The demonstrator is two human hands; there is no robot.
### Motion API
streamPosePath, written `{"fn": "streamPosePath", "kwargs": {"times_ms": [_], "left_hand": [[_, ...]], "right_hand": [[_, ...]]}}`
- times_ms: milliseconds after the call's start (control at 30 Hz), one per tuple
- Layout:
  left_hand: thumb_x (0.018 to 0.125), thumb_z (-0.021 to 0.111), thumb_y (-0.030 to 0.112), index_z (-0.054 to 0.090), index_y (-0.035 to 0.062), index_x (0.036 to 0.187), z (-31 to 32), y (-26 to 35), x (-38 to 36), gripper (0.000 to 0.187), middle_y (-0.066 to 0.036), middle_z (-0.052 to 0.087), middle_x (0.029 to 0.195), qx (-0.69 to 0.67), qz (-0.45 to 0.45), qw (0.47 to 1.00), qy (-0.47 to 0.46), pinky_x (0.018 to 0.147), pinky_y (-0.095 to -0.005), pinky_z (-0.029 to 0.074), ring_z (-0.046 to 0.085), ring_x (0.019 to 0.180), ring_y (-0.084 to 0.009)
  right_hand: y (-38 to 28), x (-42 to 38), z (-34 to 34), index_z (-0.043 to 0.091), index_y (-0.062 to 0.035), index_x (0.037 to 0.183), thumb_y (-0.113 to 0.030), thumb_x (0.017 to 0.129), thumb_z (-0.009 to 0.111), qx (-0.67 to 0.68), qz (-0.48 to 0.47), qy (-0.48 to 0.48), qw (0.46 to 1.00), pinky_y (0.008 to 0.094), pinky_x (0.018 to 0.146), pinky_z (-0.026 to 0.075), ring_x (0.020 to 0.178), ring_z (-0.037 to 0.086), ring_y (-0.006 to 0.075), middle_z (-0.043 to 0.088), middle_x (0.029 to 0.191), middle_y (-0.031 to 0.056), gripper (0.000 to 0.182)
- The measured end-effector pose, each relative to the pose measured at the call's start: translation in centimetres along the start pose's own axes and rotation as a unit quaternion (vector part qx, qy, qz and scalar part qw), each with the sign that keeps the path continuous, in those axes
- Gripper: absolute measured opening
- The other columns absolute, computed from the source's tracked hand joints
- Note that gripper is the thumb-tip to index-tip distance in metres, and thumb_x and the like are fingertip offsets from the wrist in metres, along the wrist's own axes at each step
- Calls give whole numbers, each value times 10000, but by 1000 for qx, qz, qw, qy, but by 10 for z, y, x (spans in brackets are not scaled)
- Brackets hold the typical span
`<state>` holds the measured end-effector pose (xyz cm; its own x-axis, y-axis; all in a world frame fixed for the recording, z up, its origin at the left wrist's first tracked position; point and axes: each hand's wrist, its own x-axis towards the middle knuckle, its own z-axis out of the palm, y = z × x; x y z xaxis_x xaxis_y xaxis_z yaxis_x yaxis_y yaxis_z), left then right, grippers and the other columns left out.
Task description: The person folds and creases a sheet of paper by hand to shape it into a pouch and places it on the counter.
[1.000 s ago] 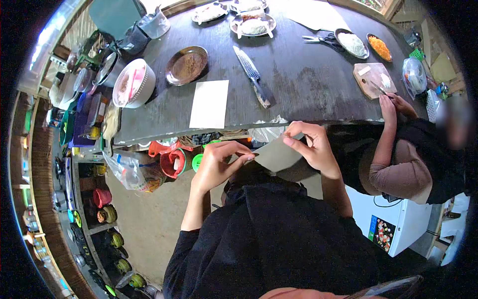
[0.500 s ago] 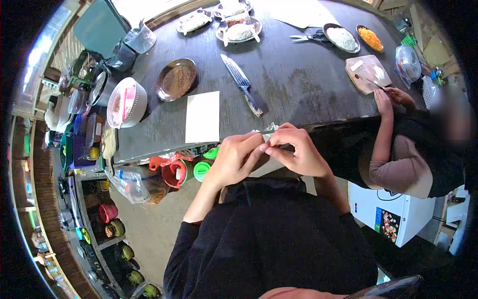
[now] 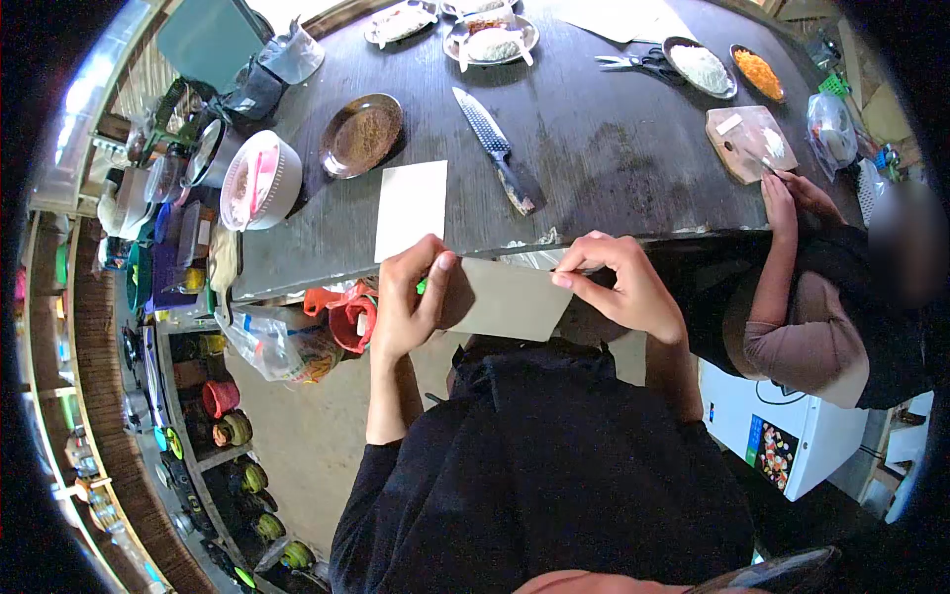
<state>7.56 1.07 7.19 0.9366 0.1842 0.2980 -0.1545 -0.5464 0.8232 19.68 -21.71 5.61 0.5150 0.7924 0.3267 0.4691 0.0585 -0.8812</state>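
A pale sheet point(image 3: 503, 302) is stretched between my two hands, just off the table's near edge. My left hand point(image 3: 411, 297) pinches its left end between thumb and fingers. At its upper right corner, my right hand point(image 3: 623, 285) grips it with thumb and forefinger. Another white sheet point(image 3: 413, 208) lies on the dark table point(image 3: 584, 168), just beyond my left hand. Farther back are a knife point(image 3: 492, 146) with a dimpled blade and a brown round plate point(image 3: 362, 136).
White basket point(image 3: 261, 183) at the table's left. At the back, a plate of white food point(image 3: 493, 45), scissors point(image 3: 633, 63), a bowl of white shreds point(image 3: 701, 67) and one of orange shreds point(image 3: 757, 73). At right, a co-worker's hands point(image 3: 792, 198) hold a knife by a wooden board point(image 3: 749, 144).
My hands have moved apart, and the sheet between them now shows broadly. The view has shifted slightly, so the table's items appear higher and farther right.
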Motion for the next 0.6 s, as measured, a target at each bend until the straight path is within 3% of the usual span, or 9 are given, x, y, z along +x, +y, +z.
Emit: {"fn": "streamPosePath", "kwargs": {"times_ms": [167,233,400,500,567,600], "left_hand": [[925,501,107,503,-32,743,1,1,-9,229,-98,471,605,9,-27,1000,10,536,-284,371,429,535,-163],[924,503,104,496,-32,742,1,4,-8,228,-95,460,601,7,24,999,42,529,-282,358,410,534,-153],[929,503,90,476,-38,724,10,2,-13,243,-65,474,618,-40,40,996,66,519,-262,335,393,542,-120],[933,503,96,471,-34,713,25,9,-15,258,-54,493,649,-85,22,990,110,517,-252,325,398,552,-107],[938,496,94,470,-27,708,33,6,-18,261,-43,495,656,-120,25,984,131,513,-255,316,402,561,-103],[915,550,133,515,-36,766,34,1,-20,228,-52,541,720,-130,23,984,116,571,-245,371,472,618,-105]], "right_hand": [[-6,-8,-7,616,27,780,-19,822,646,10,7,6,1000,264,668,472,684,619,156,657,746,88,70],[-5,-14,-10,610,30,800,-33,838,635,65,66,21,995,268,645,481,706,650,134,647,738,83,78],[-4,-21,-5,602,28,822,-35,853,626,71,20,56,996,257,651,478,707,625,117,625,763,62,74],[-6,-23,10,578,17,872,-55,857,636,162,26,141,976,249,656,473,738,599,99,601,787,41,93],[-12,-22,19,534,-18,912,-67,852,653,113,7,147,983,216,585,392,639,504,45,536,749,-26,142],[-11,-25,20,543,-16,891,-74,842,667,134,44,130,981,201,581,380,652,505,43,542,733,-23,146]]}}
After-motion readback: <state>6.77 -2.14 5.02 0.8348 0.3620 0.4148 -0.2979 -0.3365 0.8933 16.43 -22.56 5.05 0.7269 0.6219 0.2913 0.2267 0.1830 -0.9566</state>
